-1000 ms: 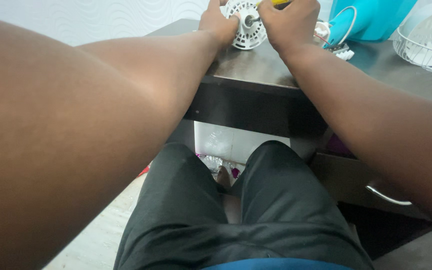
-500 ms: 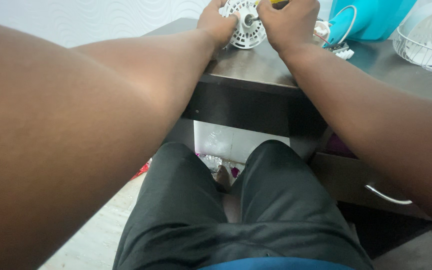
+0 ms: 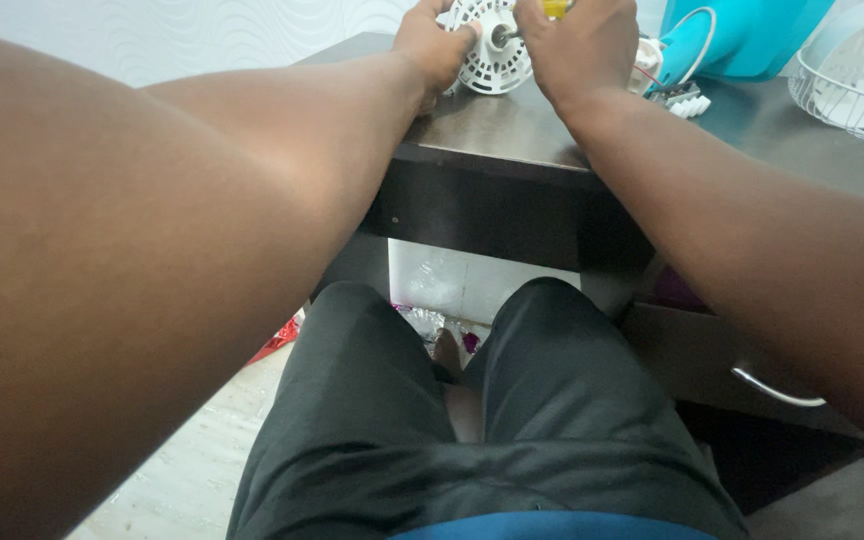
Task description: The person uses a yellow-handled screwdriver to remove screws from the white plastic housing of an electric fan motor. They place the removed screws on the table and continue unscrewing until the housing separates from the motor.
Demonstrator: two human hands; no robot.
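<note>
A round white slotted fan motor housing [image 3: 493, 58] with a metal shaft at its centre stands on the dark wooden table [image 3: 512, 135] at the top of the view. My left hand [image 3: 432, 45] grips its left side. My right hand [image 3: 577, 45] is closed around a yellow-handled tool [image 3: 556, 8], only a bit of which shows, held against the housing near the shaft.
A turquoise fan body [image 3: 742, 35] with white wiring and a small white part [image 3: 687, 100] stands behind my right hand. A white wire fan guard [image 3: 852, 85] lies at the far right. Below are my dark shorts [image 3: 472, 440] and a drawer with a metal handle [image 3: 772, 390].
Both hands stay on the housing. The view has shifted slightly, so the hands sit a little higher in the frame.
</note>
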